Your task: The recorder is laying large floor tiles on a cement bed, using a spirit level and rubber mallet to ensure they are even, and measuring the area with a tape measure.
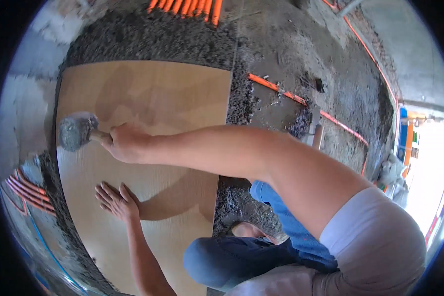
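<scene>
A large beige floor tile [182, 106] with a faint wood-like grain lies on a bed of dark, crumbly mortar [148, 39]. My right hand [126, 143] is closed round the short handle of a mallet [75, 131], whose thick grey head is over the tile's left edge. Whether the head touches the tile I cannot tell. Nearer to me, my left hand [117, 201] lies flat on the tile with its fingers stretched out, holding nothing. My right forearm crosses above the tile and casts a shadow on it.
Several orange conduits [190, 7] come out of the mortar at the far side, and more pipes [32, 195] run at the left. An orange pipe [276, 89] crosses the rough floor [291, 54] at right. A trowel-like tool with a handle [318, 137] lies partly behind my arm.
</scene>
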{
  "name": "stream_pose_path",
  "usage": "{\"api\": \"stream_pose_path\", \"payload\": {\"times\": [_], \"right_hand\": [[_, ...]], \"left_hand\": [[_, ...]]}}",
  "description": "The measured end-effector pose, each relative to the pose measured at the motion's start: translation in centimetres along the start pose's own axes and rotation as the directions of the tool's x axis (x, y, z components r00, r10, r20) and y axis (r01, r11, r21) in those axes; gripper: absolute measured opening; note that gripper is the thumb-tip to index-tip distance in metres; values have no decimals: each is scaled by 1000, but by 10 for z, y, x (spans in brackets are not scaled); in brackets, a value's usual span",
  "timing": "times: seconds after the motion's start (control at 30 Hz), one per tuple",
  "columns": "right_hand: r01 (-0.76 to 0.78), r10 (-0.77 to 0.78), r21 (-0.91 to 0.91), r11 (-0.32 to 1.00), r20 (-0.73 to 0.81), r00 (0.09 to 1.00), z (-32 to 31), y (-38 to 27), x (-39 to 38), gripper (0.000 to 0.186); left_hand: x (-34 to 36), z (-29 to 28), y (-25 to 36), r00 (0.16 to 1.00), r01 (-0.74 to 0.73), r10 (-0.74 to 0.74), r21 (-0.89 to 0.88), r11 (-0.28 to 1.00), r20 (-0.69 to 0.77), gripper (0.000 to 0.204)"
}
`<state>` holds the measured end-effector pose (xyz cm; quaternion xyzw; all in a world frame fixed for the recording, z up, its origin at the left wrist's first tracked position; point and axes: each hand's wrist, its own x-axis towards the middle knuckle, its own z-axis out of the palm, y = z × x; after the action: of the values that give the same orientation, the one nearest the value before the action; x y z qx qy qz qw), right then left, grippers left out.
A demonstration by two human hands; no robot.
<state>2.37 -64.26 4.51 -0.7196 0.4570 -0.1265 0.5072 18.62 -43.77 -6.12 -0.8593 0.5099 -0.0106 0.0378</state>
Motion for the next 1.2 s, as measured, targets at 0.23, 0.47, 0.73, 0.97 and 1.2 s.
{"api": "stream_pose_path", "payload": {"times": [0.23,0.47,0.73,0.97,1.2], "right_hand": [[-154,152,66,986,35,988,-31,22,-10,53],[-154,151,37,987,56,987,-54,41,-20,51],[-198,197,72,978,24,980,-36,26,5,51],[-213,213,20,977,29,977,-55,60,-26,43],[-346,364,-304,887,0,932,-187,134,-215,40]], "left_hand": [[1,-2,-6,999,8,-8,-5,1000,31,73],[-4,-4,-5,999,-46,46,17,999,20,69],[-2,-3,-2,998,-56,56,2,998,26,73],[0,3,3,992,-125,125,24,992,13,72],[-8,-10,-38,985,-90,82,43,995,153,71]]}}
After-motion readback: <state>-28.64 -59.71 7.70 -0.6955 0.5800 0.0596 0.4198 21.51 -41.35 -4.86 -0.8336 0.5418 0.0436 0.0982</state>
